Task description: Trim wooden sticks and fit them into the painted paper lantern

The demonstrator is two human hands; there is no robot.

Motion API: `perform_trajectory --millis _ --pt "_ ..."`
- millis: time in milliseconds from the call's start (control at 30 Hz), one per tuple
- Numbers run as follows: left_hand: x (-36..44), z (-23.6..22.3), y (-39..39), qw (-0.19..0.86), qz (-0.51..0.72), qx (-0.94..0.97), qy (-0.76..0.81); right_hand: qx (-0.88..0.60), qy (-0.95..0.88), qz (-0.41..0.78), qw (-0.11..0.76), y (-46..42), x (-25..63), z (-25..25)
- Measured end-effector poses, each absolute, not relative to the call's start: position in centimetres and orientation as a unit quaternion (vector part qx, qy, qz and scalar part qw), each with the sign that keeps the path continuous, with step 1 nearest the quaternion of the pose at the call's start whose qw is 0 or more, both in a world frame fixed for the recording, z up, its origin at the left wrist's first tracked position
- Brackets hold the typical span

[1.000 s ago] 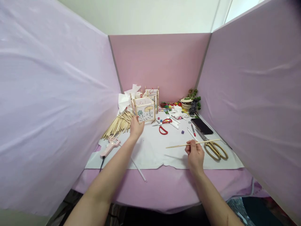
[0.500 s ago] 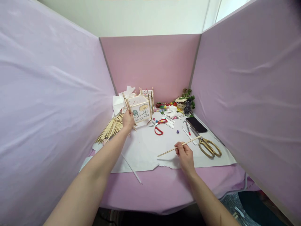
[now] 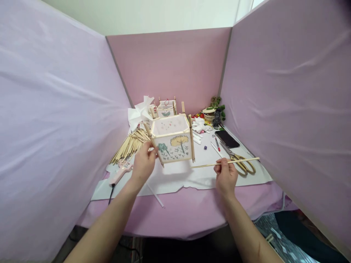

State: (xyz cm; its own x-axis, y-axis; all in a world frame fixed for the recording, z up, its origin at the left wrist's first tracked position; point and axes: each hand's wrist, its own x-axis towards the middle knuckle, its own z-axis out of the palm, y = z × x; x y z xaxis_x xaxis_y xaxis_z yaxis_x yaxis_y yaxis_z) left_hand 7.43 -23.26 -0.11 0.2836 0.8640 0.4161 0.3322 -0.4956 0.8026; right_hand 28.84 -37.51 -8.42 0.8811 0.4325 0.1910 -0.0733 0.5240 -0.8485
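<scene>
My left hand (image 3: 145, 160) grips the left corner post of a small square lantern (image 3: 175, 146), holding it tilted above the table. Its frame is thin wooden sticks, and its pale panels carry drawings of trees and little plants. Between the fingers of my right hand (image 3: 226, 174) lies a slender wooden stick (image 3: 246, 160), nearly level, its left tip close to the lantern's lower right corner. Gold-handled scissors (image 3: 251, 170) lie just behind that hand. A pink glue gun (image 3: 120, 171) rests left of my left hand.
Many wooden sticks (image 3: 127, 146) are piled at the left. Another lantern (image 3: 166, 109) stands at the back beside white tissue paper (image 3: 139, 114). A black phone (image 3: 227, 138), a red pen (image 3: 217, 144) and a lidded pot (image 3: 208, 115) are on the right. A white glue stick (image 3: 155, 196) lies near the front edge.
My left hand has brought the lantern nearer and to the right, over the middle of the table. The right hand has shifted right, and its stick is now closer to level.
</scene>
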Motion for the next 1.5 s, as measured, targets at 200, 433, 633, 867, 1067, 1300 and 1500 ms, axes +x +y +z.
perform_trajectory --millis 200,433,633,867,1067,1300,1500 --pt "6.8 -3.6 -28.3 0.331 0.378 0.762 0.408 -0.423 -0.159 0.110 0.885 -38.9 30.6 -7.4" --pt "7.3 -3.0 -29.0 0.324 0.361 0.783 0.390 -0.404 -0.160 0.087 0.896 -40.4 31.7 -6.3" --pt "8.4 -3.4 -28.8 0.299 0.335 0.798 0.401 -0.422 -0.180 0.130 0.879 -41.0 32.0 -6.2" --pt "10.7 -3.5 -26.8 0.245 0.366 0.801 0.406 -0.423 -0.257 0.303 0.814 -38.2 32.1 -7.4" --pt "11.8 -3.5 -23.4 0.228 0.373 0.798 0.414 -0.428 -0.290 0.354 0.779 -34.2 32.6 -7.3" --pt "12.1 -3.0 -21.2 0.263 0.392 0.779 0.413 -0.435 -0.286 0.359 0.775 -33.3 32.5 -7.2" --pt "11.2 -2.9 -22.6 0.237 0.363 0.801 0.412 -0.418 -0.279 0.374 0.780 -34.0 32.7 -7.0"
